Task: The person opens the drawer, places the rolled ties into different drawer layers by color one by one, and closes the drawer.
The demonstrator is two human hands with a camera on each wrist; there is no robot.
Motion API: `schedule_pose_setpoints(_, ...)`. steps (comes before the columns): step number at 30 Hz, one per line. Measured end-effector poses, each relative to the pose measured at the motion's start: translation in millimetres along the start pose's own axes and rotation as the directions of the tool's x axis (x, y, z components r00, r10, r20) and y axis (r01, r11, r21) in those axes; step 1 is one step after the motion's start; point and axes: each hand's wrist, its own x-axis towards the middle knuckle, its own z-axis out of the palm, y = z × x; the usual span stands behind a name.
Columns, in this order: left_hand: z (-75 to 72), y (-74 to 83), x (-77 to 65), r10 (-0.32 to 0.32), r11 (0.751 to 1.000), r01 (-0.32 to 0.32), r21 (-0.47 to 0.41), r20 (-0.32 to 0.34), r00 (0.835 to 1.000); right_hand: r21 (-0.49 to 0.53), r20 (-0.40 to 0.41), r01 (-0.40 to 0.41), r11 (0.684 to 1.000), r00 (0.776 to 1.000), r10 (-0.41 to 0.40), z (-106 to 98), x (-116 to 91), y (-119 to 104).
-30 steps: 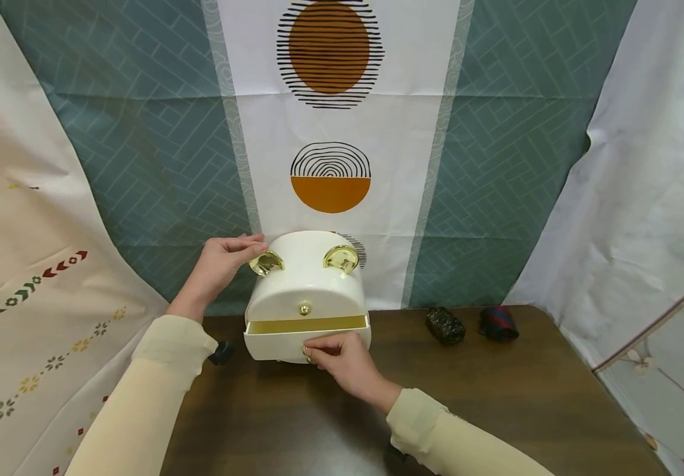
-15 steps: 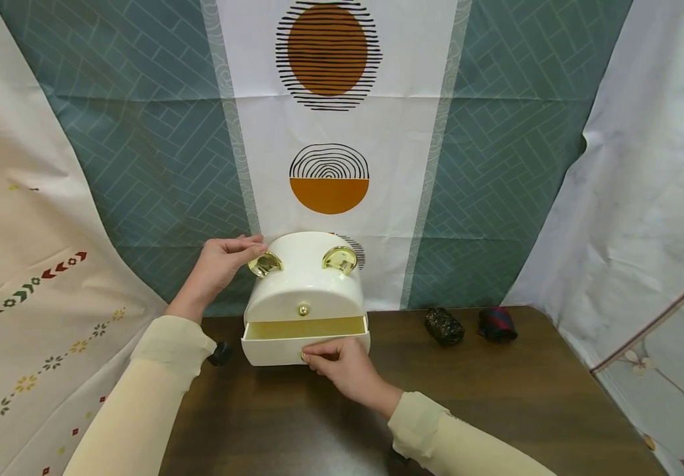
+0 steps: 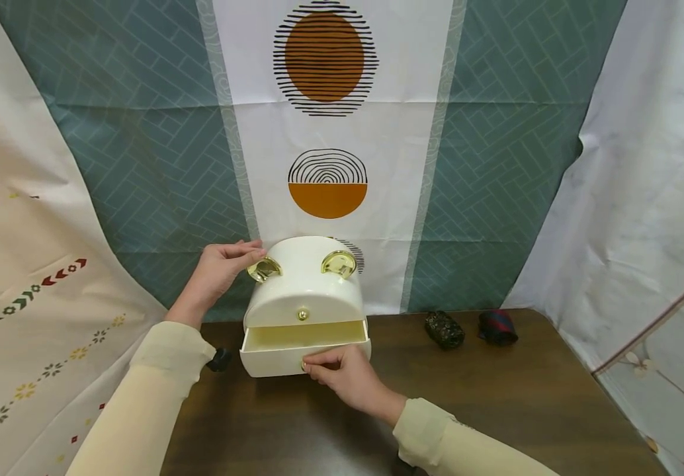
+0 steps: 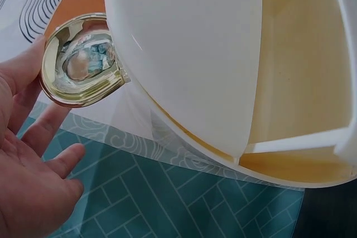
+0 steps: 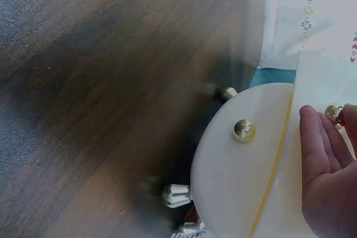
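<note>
A white, round-topped small chest of drawers (image 3: 303, 287) stands against the back cloth, with two gold ear-shaped pieces on top. My left hand (image 3: 219, 272) holds the rim of the left gold ear (image 4: 83, 97), its thumb in front and other fingers behind. The lower drawer (image 3: 270, 363) stands pulled out, and its pale yellow inside (image 3: 300, 334) shows bare. With thumb and fingertips my right hand (image 3: 350, 383) pinches the small gold knob (image 5: 333, 113) on that drawer's front. Above it, the upper drawer, with its own gold knob (image 3: 303, 315), is closed.
At the table's back right lie a black speckled bundle (image 3: 444, 330) and a rolled dark red and navy cloth (image 3: 497, 326). The brown wooden table (image 3: 282, 430) ends at hanging cloths behind and at both sides.
The lower drawer has slid farther out towards me, the right hand moving with its knob, and more of the inside shows. The left hand has stayed at the gold ear.
</note>
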Motion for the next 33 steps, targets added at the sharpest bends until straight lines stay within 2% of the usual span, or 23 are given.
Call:
schedule_pose_setpoints(5, -0.6, 0.4, 0.0, -0.003, 1.0, 0.003, -0.01, 0.008, 1.0, -0.001, 0.012, -0.008, 1.0, 1.0, 0.008, -2, -5, -10)
schedule_pose_setpoints(18, -0.7, -1.8, 1.2, 0.001, 1.0, -0.001, -0.003, 0.001, 1.0, 0.019, 0.034, 0.001, 1.0, 0.999, -0.002, -1, -10, -8)
schedule_pose_setpoints(26, -0.1, -1.2, 1.3, 0.003, 1.0, -0.003, -0.005, 0.0, 1.0, 0.03, 0.031, -0.022, 0.999, 0.999, 0.021, 4, -9, 12)
schedule_pose_setpoints(33, -0.4, -0.4, 1.1, 0.005, 1.0, -0.005, -0.006, -0.002, 1.0, 0.044, 0.044, 0.001, 0.999, 0.999, -0.003, 5, -10, 21)
